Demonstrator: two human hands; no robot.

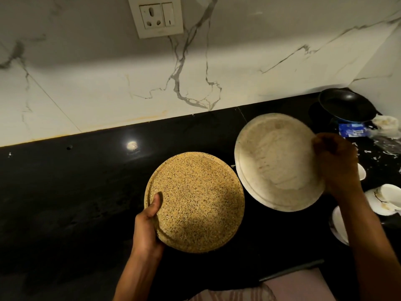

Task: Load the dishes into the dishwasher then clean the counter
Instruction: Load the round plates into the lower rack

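A speckled yellow plate [195, 200] is held above the black counter [65, 192] by my left hand [147, 227], which grips its lower left rim with the thumb on top. To its right, my right hand [334, 161] grips the right rim of a white plate [273, 161] that is smeared with pale residue and tilted toward me. The two plates sit side by side, their edges almost touching.
A black pan [347, 107] stands at the back right corner beside a blue wrapper [351, 130] and crumpled plastic [386, 131]. White dishes [384, 200] and scraps lie along the right edge. A wall socket [156, 16] sits on the marble backsplash.
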